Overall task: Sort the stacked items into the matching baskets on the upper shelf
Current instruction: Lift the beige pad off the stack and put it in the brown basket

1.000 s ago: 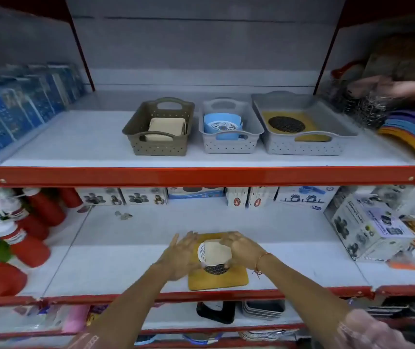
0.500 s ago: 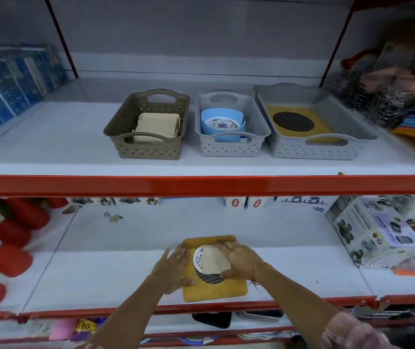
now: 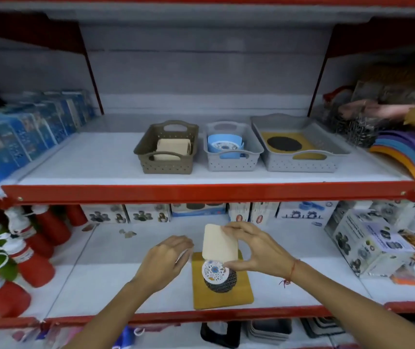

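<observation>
On the lower shelf lies a yellow square mat (image 3: 222,295) with a black mesh disc (image 3: 221,283) and a round patterned coaster (image 3: 212,270) stacked on it. My right hand (image 3: 256,250) pinches a cream square coaster (image 3: 217,244), tilted up above the stack. My left hand (image 3: 168,258) hovers at the stack's left with fingers apart, holding nothing. On the upper shelf stand a brown basket (image 3: 166,163) with cream coasters, a small grey basket (image 3: 231,163) with blue round items, and a wide grey tray (image 3: 302,165) holding a yellow mat and black disc.
Red bottles (image 3: 37,258) crowd the lower shelf's left. Printed boxes (image 3: 370,243) sit at its right and along its back. Blue packages (image 3: 25,137) fill the upper shelf's left; coloured mats (image 3: 407,152) lie at its right. A red shelf rail (image 3: 201,193) runs between the two levels.
My right hand has lifted the cream coaster off the stack and tilted it upright, uncovering the patterned round coaster. My left hand has come off the stack. The camera has tilted upward.
</observation>
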A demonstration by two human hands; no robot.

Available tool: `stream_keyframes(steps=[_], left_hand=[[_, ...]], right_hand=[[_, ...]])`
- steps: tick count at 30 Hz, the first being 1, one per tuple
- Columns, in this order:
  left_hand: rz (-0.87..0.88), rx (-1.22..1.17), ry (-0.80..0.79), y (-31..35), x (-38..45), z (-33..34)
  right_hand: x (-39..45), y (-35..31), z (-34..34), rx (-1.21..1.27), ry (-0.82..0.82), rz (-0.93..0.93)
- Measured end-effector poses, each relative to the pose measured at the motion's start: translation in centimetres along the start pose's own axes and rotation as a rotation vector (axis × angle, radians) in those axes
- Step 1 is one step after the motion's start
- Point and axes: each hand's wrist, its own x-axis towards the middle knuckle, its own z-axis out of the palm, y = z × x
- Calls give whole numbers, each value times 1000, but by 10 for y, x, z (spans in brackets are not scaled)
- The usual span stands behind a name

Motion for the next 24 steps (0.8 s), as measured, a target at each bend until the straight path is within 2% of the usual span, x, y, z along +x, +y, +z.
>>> stream_keyframes(steps=[4, 7, 9, 11, 14, 19, 21, 24], left_hand=[[145, -24, 194, 7, 25, -56], [227, 26, 423, 10, 46, -99], [229, 76, 548, 8, 61, -124], [159, 120, 562, 1, 77, -143], [-92, 221, 318, -18, 105, -164], [-378, 199, -323, -47, 135, -174], [-404, 187, -418, -52, 139, -174], [-403, 190, -437, -55, 140, -173]], right_hand=[[14, -37, -50, -41, 164, -147], [30, -63, -84, -31, 290, -220], [46, -76, -105, -21, 344, -250], [68, -85, -124, -13, 362, -223], [110, -89, -144, -51, 300, -131], [185, -91, -147, -151, 27, 56], [202, -91, -144, -197, -44, 83], [217, -83, -137, -165, -189, 158]])
